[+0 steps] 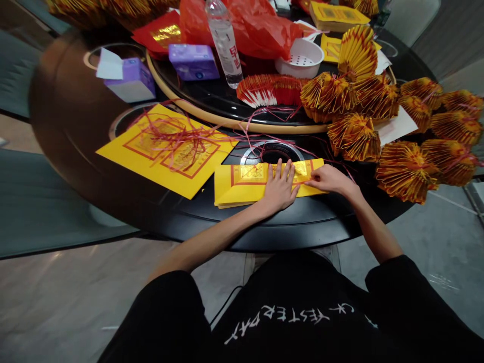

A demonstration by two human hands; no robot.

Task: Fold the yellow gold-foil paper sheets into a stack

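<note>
Left hand (279, 189) lies open on the yellow paper (245, 187), whose long axis runs sideways; right hand (328, 179) touches its right end, grip unclear.

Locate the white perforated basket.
In the head view, the white perforated basket sits at the upper right of the black turntable, between the water bottle and a fanned yellow paper bundle.

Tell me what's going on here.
A person is working at a black round table, both hands on a folded yellow paper. The left hand lies flat on it, and the right hand has its fingers at the paper's gold patch. To the left lies a flat yellow sheet under tangled red string. Paper fans in yellow and red are heaped to the right.
</note>
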